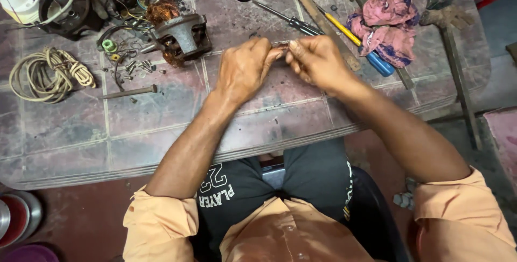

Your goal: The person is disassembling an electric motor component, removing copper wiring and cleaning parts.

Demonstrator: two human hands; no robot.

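We pinch a small thin piece [284, 48] between the fingertips of both hands; it is too small to tell what it is. Our left hand [245, 71] and right hand [318, 61] meet over the middle of the worn table [161, 127], thumbs and forefingers pressed onto the piece. Just beyond the knuckles lies a black-handled screwdriver [291, 22]. To the far left sits a motor part with copper winding [180, 36], loose screws [141, 67] beside it, and a coiled cord [48, 73] farther left. To the right lie a pink rag [390, 28] and a yellow and blue screwdriver [358, 44].
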